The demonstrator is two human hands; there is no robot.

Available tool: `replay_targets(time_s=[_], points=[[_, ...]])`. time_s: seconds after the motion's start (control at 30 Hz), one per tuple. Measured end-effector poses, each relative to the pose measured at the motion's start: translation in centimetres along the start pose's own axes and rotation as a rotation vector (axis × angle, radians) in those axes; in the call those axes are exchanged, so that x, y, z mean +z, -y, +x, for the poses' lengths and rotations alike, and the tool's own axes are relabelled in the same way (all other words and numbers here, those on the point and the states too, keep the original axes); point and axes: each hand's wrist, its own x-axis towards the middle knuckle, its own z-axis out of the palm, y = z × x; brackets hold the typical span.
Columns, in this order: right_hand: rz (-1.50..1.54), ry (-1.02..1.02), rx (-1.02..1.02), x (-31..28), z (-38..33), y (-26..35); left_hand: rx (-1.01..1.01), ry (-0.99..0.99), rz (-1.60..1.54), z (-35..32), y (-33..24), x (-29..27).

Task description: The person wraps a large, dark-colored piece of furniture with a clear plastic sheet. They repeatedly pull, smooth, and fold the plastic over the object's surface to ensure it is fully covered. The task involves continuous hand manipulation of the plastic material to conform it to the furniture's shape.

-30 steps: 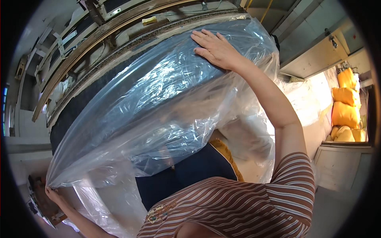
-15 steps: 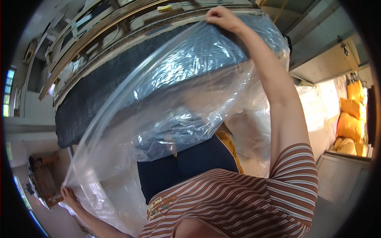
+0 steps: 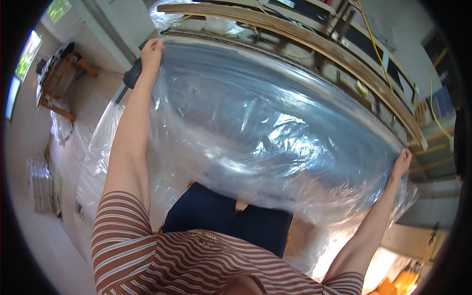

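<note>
A wide sheet of clear plastic film (image 3: 236, 103) is stretched between my two hands along the far edge of a padded work surface. At the far left, my left hand (image 3: 152, 53) is closed on the film's upper corner. My right hand (image 3: 402, 162) grips the film's edge at the far right, with that arm fully reached out. Dark cloth shows through the film, and a bunched end of the dark cloth (image 3: 132, 74) sticks out beside my left wrist. Crinkled film hangs down over my lap and to both sides.
Behind the film's edge runs a long wooden rail (image 3: 295, 37), with a machine frame and a yellow cable (image 3: 376, 44) beyond. A wooden stand (image 3: 64, 83) is on the left, near a stacked bundle (image 3: 42, 182). Orange bundles (image 3: 407, 281) lie at lower right.
My left hand has risen from the lower left to the surface's far left edge, drawing the film over the dark cloth. My right hand now holds the far right end. The view has turned.
</note>
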Motion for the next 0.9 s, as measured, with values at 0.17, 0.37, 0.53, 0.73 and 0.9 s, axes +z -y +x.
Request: replay_targets(time_s=[0.17, 0.37, 0.53, 0.73, 0.9], points=[[-0.015, 0.085, -0.014, 1.1, 1.3, 0.7, -0.102, 0.009, -0.049, 1.6, -0.3, 2.1], [-0.024, 0.059, 0.019, 0.6, 2.8, -0.1, -0.108, 0.029, 0.074, 3.9, -0.2, 5.0], [-0.183, -0.041, -0.012, 1.2, 3.4, 0.3, -0.161, -0.041, 0.205, 4.7, -0.1, 5.7], [-0.177, -0.089, 0.06, 0.4, 4.5, -1.1, -0.327, -0.069, -0.258, 5.0, 1.1, 5.0], [-0.026, -0.008, 0.072, 1.9, 3.2, 0.8, -0.172, -0.311, -0.023, 6.5, 2.5, 2.0]])
